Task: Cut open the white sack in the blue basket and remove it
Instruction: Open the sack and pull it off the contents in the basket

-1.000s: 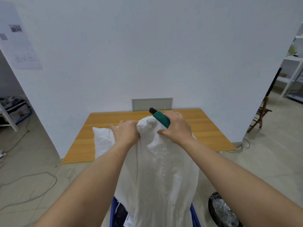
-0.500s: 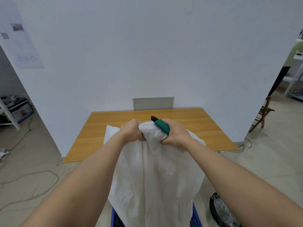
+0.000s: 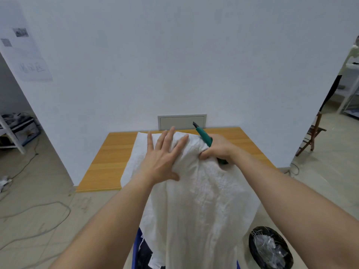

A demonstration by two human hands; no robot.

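Sack (image 3: pixel 196 200): lifted above basket (image 3: pixel 136 247), top over table (image 3: pixel 108 162) near edge.
Left hand (image 3: pixel 161 160): fingers spread flat on sack.
Right hand (image 3: pixel 219 150): clamped on knife (image 3: pixel 204 135) and sack.
Risk: sack slips; exposed blade may nick left fingers.

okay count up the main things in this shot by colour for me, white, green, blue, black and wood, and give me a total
White: 1, the sack
Green: 1, the cutter held in the right hand
Blue: 1, the basket
Black: 1, the bin on the floor
Wood: 1, the table
Total: 5

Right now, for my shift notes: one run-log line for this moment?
left hand: flat on white sack | right hand: grips sack, green cutter | sack: over blue basket
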